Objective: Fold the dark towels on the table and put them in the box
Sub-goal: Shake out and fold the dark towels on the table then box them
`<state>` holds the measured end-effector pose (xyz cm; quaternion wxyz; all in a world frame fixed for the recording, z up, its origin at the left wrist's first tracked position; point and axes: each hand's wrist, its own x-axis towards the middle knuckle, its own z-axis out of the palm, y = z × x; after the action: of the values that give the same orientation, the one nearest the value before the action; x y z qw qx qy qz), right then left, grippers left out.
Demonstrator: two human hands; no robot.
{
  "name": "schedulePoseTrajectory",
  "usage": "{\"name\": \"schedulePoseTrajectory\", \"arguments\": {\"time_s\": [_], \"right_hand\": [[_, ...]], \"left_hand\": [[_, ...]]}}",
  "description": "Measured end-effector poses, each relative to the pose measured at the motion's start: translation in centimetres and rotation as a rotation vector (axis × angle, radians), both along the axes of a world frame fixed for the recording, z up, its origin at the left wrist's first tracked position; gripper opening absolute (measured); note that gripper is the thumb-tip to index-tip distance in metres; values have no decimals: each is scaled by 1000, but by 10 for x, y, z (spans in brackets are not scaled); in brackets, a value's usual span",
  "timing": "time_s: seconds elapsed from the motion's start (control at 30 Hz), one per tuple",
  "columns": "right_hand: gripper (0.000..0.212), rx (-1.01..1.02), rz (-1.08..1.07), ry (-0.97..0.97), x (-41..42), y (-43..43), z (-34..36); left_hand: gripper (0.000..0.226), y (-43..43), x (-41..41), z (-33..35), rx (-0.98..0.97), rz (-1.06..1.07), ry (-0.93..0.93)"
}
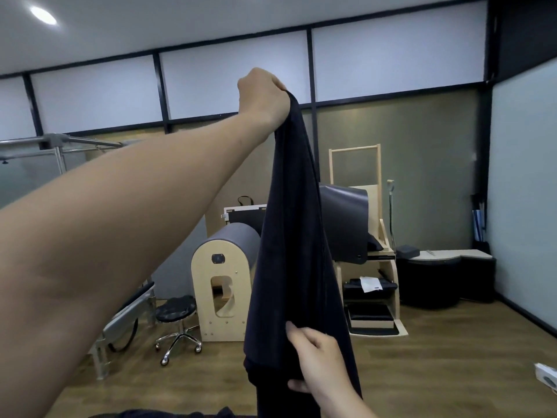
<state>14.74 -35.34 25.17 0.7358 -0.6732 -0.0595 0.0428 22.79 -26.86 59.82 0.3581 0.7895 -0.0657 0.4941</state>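
The left hand is reaching up into the upper middle of the frame, its arm crossing from the lower left, and it is clenching one end of a dark towel in its curled fingers. The towel is hanging straight down from that grip in long loose folds through the centre of the frame, its lower end running out past the bottom edge. The right hand is coming in from the lower right and is grasping the towel low down, with fingers and thumb curling onto the fabric at its right-hand side. More dark cloth is lying along the bottom edge of the frame, left of the hanging towel; what it is resting on cannot be told.

Behind the towel, a padded wooden barrel is standing on the wood floor, with a black rolling stool just to its left. A metal frame is showing at the left edge. Frosted panels are running across the top of the far wall, and a ceiling light is glowing in the upper left.
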Motion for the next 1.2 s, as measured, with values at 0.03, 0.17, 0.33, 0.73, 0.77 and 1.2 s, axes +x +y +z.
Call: {"name": "schedulePoseTrajectory", "arguments": {"time_s": [0.03, 0.17, 0.33, 0.73, 0.77, 1.2], "right_hand": [[20, 40, 31, 14, -4, 1, -2], [16, -5, -3, -112, -15, 4, -10], [26, 62, -71, -220, -16, 17, -11], [14, -632, -180, -278, -2, 5, -18], [13, -680, -202, -318, 5, -4, -20], [30, -667, -371, -796, 73, -109, -40]], "left_hand": [[33, 3, 1, -1, 1, 2, 4], [33, 14, 4, -5, -5, 12, 17], [32, 21, 7, -6, -8, 25, 7], [27, 33, 7, -11, -6, 33, 35], [26, 38, 5, -12, -14, 39, 44], [28, 50, 13, -13, -102, -85, 88]]}}
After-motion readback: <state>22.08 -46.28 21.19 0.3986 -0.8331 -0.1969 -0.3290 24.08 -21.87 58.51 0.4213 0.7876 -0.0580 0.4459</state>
